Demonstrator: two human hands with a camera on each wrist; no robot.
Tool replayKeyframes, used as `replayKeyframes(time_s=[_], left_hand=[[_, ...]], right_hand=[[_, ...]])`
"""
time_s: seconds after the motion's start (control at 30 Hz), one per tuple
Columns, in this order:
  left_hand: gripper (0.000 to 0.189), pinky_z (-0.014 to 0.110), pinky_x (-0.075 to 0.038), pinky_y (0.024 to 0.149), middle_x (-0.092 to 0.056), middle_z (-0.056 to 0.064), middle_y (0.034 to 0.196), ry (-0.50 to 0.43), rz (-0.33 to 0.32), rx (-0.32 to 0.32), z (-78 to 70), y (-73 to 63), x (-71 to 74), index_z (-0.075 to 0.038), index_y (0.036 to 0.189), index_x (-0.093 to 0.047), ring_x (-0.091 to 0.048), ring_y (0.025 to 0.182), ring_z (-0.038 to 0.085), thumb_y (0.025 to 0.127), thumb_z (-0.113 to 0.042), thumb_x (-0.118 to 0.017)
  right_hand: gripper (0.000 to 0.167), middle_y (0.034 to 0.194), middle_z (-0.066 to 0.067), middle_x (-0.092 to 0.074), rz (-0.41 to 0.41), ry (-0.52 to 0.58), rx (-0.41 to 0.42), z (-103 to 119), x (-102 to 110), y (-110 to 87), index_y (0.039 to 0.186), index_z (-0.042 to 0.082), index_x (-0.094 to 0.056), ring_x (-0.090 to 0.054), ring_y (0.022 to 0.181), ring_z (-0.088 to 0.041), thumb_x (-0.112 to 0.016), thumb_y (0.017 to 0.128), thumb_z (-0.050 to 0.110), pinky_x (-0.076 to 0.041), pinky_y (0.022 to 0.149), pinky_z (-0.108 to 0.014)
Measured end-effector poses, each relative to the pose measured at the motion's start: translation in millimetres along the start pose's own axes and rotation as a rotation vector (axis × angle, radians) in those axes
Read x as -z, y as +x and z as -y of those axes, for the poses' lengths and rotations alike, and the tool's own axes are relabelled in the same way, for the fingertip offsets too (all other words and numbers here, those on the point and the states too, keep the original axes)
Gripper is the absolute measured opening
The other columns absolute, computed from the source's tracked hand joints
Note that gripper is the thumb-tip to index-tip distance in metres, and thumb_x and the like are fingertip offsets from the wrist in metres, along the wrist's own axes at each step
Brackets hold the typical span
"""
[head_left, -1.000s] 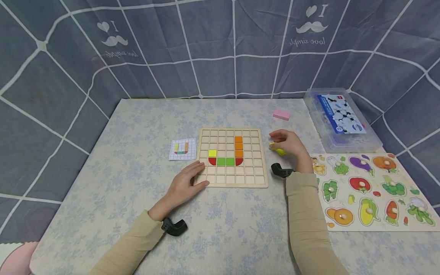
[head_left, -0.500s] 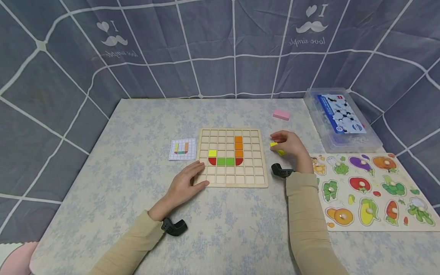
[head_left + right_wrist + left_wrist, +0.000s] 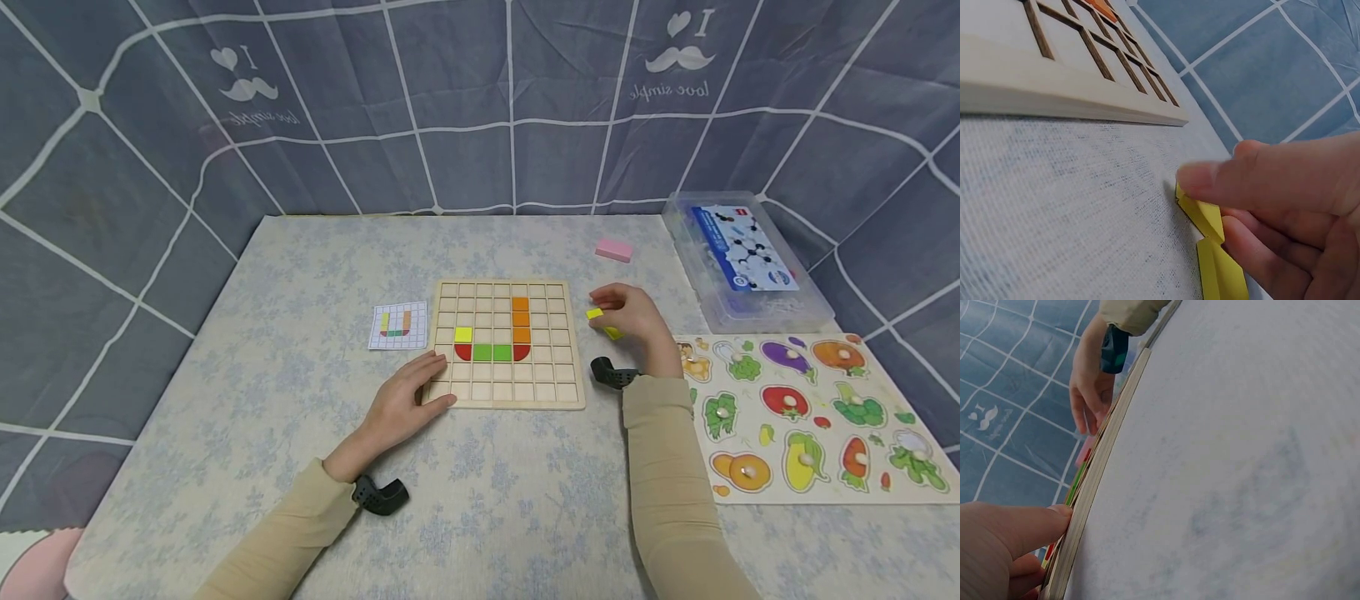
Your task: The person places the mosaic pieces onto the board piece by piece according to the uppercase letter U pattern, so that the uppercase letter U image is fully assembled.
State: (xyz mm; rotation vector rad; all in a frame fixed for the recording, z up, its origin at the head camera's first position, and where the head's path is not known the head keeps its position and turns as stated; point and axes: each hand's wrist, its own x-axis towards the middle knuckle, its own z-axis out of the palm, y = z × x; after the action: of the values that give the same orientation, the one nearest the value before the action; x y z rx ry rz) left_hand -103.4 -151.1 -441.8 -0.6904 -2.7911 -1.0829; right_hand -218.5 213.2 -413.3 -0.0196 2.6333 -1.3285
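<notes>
My left hand [image 3: 405, 398] rests on the left edge of a wooden grid board [image 3: 555, 387], its thumb [image 3: 1044, 526] lying against the front rim. Set in the board's cells are a yellow square tile [image 3: 464, 334], green tiles [image 3: 492, 352], red rounded tiles [image 3: 522, 352] and orange tiles [image 3: 521, 319]. Right of the board, my right hand [image 3: 633, 319] pinches a yellow block [image 3: 1200, 215] between thumb and fingers, low over the tabletop. A second yellow block [image 3: 1222, 272] lies on the cloth just under the fingers. The curled fingers partly hide both blocks.
A pattern card [image 3: 398, 326] with a coloured figure lies left of the board. A pink block [image 3: 613, 250] sits behind the right hand. To the right are a clear plastic box [image 3: 693, 279] and a vegetable peg puzzle [image 3: 817, 417]. Grid-patterned curtains surround the table.
The right thumb and fingers have shifted slightly, and the pinched yellow block shows more clearly, a little apart from the other one. My left hand and the board have stayed still.
</notes>
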Motion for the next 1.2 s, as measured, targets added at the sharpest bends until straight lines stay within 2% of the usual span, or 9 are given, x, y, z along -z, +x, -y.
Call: replayKeyframes(time_s=[0.17,0.3,0.43,0.67,0.97,1.2], left_hand=[[0.057,0.043,-0.035,0.107,-0.047,0.020,0.137,-0.006,0.000,0.003,0.4,0.0,-0.4,0.005,0.131,-0.053,-0.039,0.130,0.031,0.085,-0.026,-0.070],[0.057,0.043,-0.035,0.106,-0.047,0.020,0.137,-0.008,0.000,0.002,0.1,0.1,-0.2,0.005,0.131,-0.052,-0.039,0.130,0.032,0.085,-0.026,-0.070],[0.058,0.044,-0.036,0.106,-0.047,0.021,0.137,-0.006,-0.004,-0.002,-0.7,0.2,0.2,0.005,0.131,-0.052,-0.039,0.130,0.032,0.085,-0.025,-0.070],[0.057,0.044,-0.036,0.106,-0.047,0.021,0.136,-0.010,-0.008,-0.005,-0.1,0.0,0.4,0.005,0.130,-0.053,-0.040,0.130,0.032,0.085,-0.025,-0.070],[0.058,0.043,-0.036,0.106,-0.047,0.020,0.137,-0.015,-0.004,-0.004,-0.3,-0.9,0.8,0.005,0.131,-0.052,-0.039,0.130,0.032,0.085,-0.026,-0.070],[0.059,0.044,-0.035,0.106,-0.046,0.020,0.138,-0.006,0.000,-0.003,0.5,-1.0,0.7,0.004,0.132,-0.052,-0.039,0.131,0.031,0.085,-0.026,-0.070]], right_hand=[[0.050,0.119,-0.021,-0.054,-0.019,-0.027,-0.009,-0.6,-0.9,0.2,0.124,-0.004,-0.055,-0.049,0.106,-0.032,-0.074,0.080,0.010,-0.044,0.089,-0.042],[0.048,0.115,-0.020,-0.054,-0.049,-0.054,-0.033,0.0,-1.3,-0.2,0.122,-0.003,-0.056,-0.050,0.102,-0.032,-0.074,0.081,0.012,-0.044,0.086,-0.042],[0.043,0.113,-0.019,-0.056,-0.080,-0.069,-0.024,0.0,-3.5,1.9,0.120,-0.001,-0.058,-0.051,0.101,-0.032,-0.073,0.082,0.011,-0.046,0.085,-0.043],[0.037,0.110,-0.019,-0.058,-0.103,-0.032,0.090,17.9,-13.6,5.9,0.117,-0.001,-0.059,-0.053,0.100,-0.032,-0.070,0.082,0.006,-0.046,0.088,-0.043],[0.033,0.113,-0.015,-0.060,-0.027,0.072,0.290,63.7,-40.7,7.1,0.116,0.000,-0.062,-0.054,0.105,-0.028,-0.068,0.084,0.003,-0.045,0.094,-0.037],[0.030,0.108,-0.009,-0.062,0.025,0.049,0.319,88.8,-74.9,8.4,0.114,0.003,-0.064,-0.056,0.104,-0.024,-0.070,0.084,0.007,-0.046,0.092,-0.034]])
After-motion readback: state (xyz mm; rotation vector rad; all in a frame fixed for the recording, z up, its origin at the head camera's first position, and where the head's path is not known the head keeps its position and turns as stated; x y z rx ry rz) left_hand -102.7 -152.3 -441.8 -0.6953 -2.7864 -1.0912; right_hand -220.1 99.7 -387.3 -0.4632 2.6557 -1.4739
